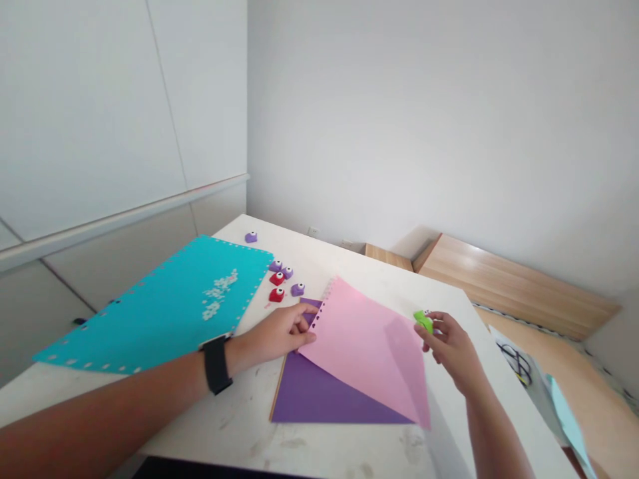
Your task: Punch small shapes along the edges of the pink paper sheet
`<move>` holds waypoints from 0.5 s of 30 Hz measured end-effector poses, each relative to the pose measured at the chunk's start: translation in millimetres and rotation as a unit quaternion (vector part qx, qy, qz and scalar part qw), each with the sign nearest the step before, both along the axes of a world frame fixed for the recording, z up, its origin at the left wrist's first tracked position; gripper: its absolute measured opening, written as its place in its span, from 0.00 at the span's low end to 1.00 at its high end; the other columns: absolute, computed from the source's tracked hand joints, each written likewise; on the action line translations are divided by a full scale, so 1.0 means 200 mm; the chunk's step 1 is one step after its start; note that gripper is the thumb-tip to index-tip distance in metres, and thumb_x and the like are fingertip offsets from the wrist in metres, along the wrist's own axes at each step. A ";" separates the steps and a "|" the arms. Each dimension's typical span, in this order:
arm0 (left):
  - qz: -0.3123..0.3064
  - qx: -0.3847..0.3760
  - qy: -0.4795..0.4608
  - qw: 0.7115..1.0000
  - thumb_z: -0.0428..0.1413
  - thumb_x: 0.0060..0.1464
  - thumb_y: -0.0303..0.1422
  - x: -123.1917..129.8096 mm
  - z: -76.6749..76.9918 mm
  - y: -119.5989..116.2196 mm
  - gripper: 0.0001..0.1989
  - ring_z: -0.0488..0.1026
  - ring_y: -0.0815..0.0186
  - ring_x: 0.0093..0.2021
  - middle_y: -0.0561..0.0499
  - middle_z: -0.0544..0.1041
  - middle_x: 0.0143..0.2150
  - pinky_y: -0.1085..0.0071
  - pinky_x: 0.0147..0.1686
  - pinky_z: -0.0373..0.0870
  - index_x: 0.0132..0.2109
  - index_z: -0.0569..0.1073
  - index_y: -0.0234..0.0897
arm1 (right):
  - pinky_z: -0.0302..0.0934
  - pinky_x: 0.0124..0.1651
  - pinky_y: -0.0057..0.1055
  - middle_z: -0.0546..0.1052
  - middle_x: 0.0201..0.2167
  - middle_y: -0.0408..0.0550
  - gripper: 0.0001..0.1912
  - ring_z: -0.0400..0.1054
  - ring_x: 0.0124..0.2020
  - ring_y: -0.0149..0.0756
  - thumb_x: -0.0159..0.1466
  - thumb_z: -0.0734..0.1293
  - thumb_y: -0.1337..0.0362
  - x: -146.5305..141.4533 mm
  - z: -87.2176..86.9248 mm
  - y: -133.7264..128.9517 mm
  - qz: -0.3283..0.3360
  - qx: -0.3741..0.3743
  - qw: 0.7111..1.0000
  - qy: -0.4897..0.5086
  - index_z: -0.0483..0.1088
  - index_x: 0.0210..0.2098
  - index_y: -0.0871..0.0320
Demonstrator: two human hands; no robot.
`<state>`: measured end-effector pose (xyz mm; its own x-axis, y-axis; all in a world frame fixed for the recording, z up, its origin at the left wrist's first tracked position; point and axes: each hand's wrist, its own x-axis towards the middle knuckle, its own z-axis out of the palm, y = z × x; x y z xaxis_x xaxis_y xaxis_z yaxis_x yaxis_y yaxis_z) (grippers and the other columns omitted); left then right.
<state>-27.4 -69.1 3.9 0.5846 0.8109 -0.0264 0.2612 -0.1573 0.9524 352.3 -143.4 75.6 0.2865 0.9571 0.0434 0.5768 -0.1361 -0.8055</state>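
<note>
Right hand (444,336): thumb and fingertips closed in a pinch on a green punch (423,322), at the far right corner of the pink sheet (369,346); can't tell whether paper sits in its slot
Left hand (282,330): fingers part curled, thumb on the pink sheet's left edge; pinching or just pressing, can't tell; dark watch (217,364) on the wrist
Progress, as judged: a row of small cut-outs already done along pink sheet's left edge; near and right edges look plain, so probably still to do; blue sheet (160,299), left of the pink sheet, looks finished along the edges in view
Under the pink sheet: purple sheet (329,399), showing on its near side
Beyond the pink sheet's left edge: four purple punches (297,290), two red punches (276,295); white paper bits (217,296) heaped on the blue sheet
Surface: white table (244,412), smudged on the pink sheet's near side
Room: pale wall (424,133) beyond the pink sheet, a socket (313,231) low on it; wooden furniture (499,279) off to the sheet's right
</note>
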 end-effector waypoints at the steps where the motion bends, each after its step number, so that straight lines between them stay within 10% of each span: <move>1: 0.004 -0.003 -0.007 1.000 0.60 0.56 0.40 0.00 0.01 -0.01 0.29 0.76 0.63 0.33 0.51 0.77 0.35 0.71 0.32 0.68 0.61 0.65 0.36 | 0.55 0.18 0.26 0.77 0.32 0.47 0.27 0.70 0.22 0.34 0.57 0.72 0.46 -0.12 0.02 0.02 0.047 0.003 0.998 0.034 0.64 0.46 0.55; 8: 0.011 0.043 -0.024 0.999 0.61 0.55 0.35 0.01 0.05 -0.05 0.32 0.75 0.65 0.31 0.53 0.76 0.36 0.73 0.30 0.67 0.64 0.60 0.41 | 0.54 0.17 0.22 0.71 0.28 0.37 0.22 0.62 0.18 0.26 0.57 0.74 0.50 -0.82 -0.12 0.19 0.229 -0.023 0.965 0.127 0.62 0.39 0.53; 15: 0.061 0.127 -0.026 0.990 0.57 0.55 0.27 0.01 0.10 -0.06 0.25 0.77 0.61 0.40 0.49 0.79 0.42 0.70 0.38 0.70 0.59 0.66 0.40 | 0.52 0.20 0.23 0.72 0.26 0.37 0.20 0.62 0.19 0.27 0.57 0.74 0.52 -1.04 -0.23 0.25 0.185 0.022 0.972 0.145 0.61 0.36 0.54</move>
<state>-24.9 -80.3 24.1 0.4774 0.8521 0.2147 0.2443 -0.3634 0.8990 143.6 -92.4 30.0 -0.0708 0.9959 0.0560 0.3272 0.0762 -0.9419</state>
